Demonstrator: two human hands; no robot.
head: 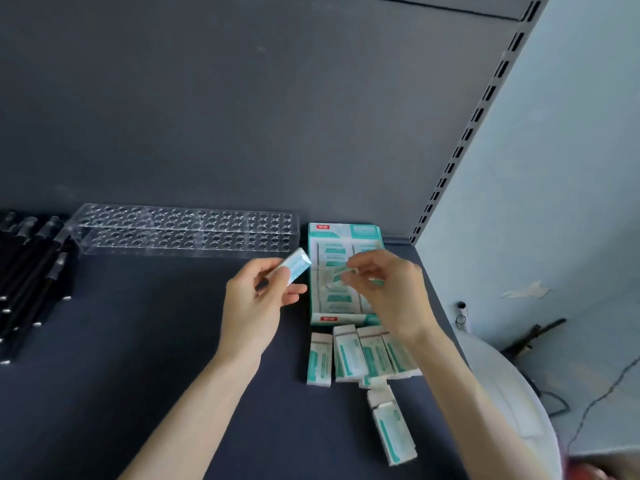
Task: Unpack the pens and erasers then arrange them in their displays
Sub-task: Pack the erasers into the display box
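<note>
Now our left hand (258, 296) holds one eraser (297, 266) above the dark shelf (138, 341), just left of the display box (360, 233); its long axis runs slantwise, the near end in our grip and the free end pointing up and to the right, toward the box's far left corner; it is a small white block in a pale teal sleeve, with a shine that may be clear wrap, though we cannot be sure; the thumb lies on its upper face and the fingers (294, 291) curl beneath, pinching it so that roughly half its length stands clear of the fingertips; our right hand (384, 289) hovers over the open box, fingers bent, thumb and forefinger drawn close together; whether they pinch anything we cannot tell; the box lies flat, teal and white, with more erasers packed inside; five loose erasers (346, 353) lie on the shelf nearer to us, four side by side just below the box with their long axes pointing away from us, the fifth nearer still and slightly tilted; a clear pen rack (183, 230) full of round holes stands against the back wall to the left; black pens (31, 271) lie at the far left edge.
</note>
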